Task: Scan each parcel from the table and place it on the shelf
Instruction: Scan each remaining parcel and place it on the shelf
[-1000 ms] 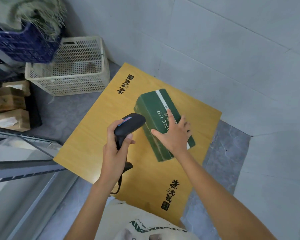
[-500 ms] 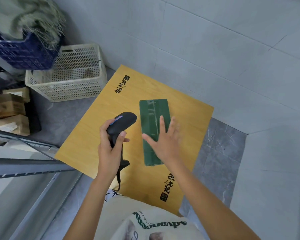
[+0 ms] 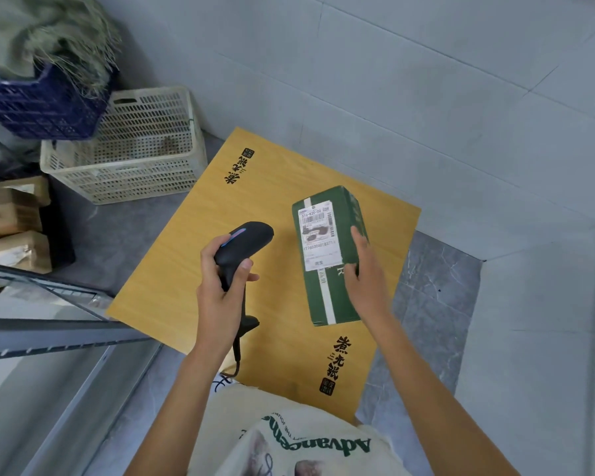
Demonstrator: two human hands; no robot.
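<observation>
A dark green parcel (image 3: 327,290) lies on the yellow wooden table (image 3: 193,255), its white shipping label with barcodes facing up. My right hand (image 3: 366,273) grips the parcel's right side, thumb on the label's lower edge. My left hand (image 3: 220,290) holds a black handheld barcode scanner (image 3: 244,245) by its grip, just left of the parcel; a blue light strip shows on the scanner's head, which points up and to the right. The scanner's cable hangs down toward my body.
A cream plastic crate (image 3: 134,156) stands on the floor beyond the table's left corner, with a blue crate (image 3: 38,104) holding fringed cloth above it. Cardboard boxes (image 3: 11,228) sit at the far left. Grey metal shelf rails (image 3: 59,334) run along the left. Tiled walls close the back and right.
My right hand has turned the green parcel over, from its printed face through its narrow side to the face with the shipping label. The scanner stays in my left hand beside it.
</observation>
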